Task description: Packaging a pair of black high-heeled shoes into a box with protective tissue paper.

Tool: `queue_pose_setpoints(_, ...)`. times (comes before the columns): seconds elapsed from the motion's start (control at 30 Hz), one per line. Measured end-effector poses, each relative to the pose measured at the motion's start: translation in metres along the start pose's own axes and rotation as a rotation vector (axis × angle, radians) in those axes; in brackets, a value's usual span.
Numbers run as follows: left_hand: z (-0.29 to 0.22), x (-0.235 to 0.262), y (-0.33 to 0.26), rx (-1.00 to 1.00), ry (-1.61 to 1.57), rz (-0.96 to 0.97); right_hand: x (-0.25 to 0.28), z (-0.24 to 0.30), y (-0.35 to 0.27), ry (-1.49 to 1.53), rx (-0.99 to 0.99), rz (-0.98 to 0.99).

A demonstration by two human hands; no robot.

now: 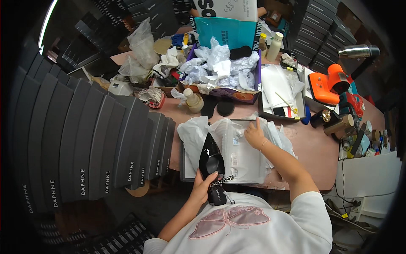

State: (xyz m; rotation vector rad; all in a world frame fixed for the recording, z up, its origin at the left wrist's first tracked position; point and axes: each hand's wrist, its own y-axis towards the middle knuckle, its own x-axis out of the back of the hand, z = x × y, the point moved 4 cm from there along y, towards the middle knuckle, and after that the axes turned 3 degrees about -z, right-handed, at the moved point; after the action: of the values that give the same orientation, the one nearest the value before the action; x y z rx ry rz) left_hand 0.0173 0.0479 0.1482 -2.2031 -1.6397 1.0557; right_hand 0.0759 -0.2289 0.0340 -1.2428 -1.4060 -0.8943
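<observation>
From the head view, the left hand (202,186) is clamped around the heel end of a glossy black pointed shoe (211,163), holding it toe-forward just above the near edge of an open shoebox (185,167) that sits on the pinkish worktable (313,148); a small chain strap (222,181) hangs at the shoe's back, just beside the fingers. The right hand (255,134) lies spread and flat, gripping nothing, pressing on the white tissue paper (237,148) that lines the box, with its forefinger stretched toward the far edge. So the 2 hands are apart, 1 on the shoe and 1 on the paper. To do this step well, I judge the paper should be smoothed and held down so no fold bunches under the toe, and the shoe kept by the heel so the shiny upper takes no fingermarks; the chain wants watching so it does not snag the tissue. To the left stands a leaning row of dark grey shoebox lids (97,139). Beyond the box lie 2 black round pads (225,107), a small beige bottle (193,100) and a purple tray of crumpled white paper (224,67). To the right sit a grey tray (301,106) with papers and an orange handheld tool (327,84). Whether a 2nd shoe already lies under the tissue cannot be told.
</observation>
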Motion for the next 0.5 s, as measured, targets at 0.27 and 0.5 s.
queue_pose_setpoints(0.27,-0.001,0.008,0.004,0.063,-0.072,0.056,-0.027,0.018,-0.019,0.004,0.06,-0.131)
queue_pose_setpoints(0.5,0.003,0.001,0.001,-0.045,-0.137,0.032,0.058,0.022,-0.036,0.311,-0.041,-0.162)
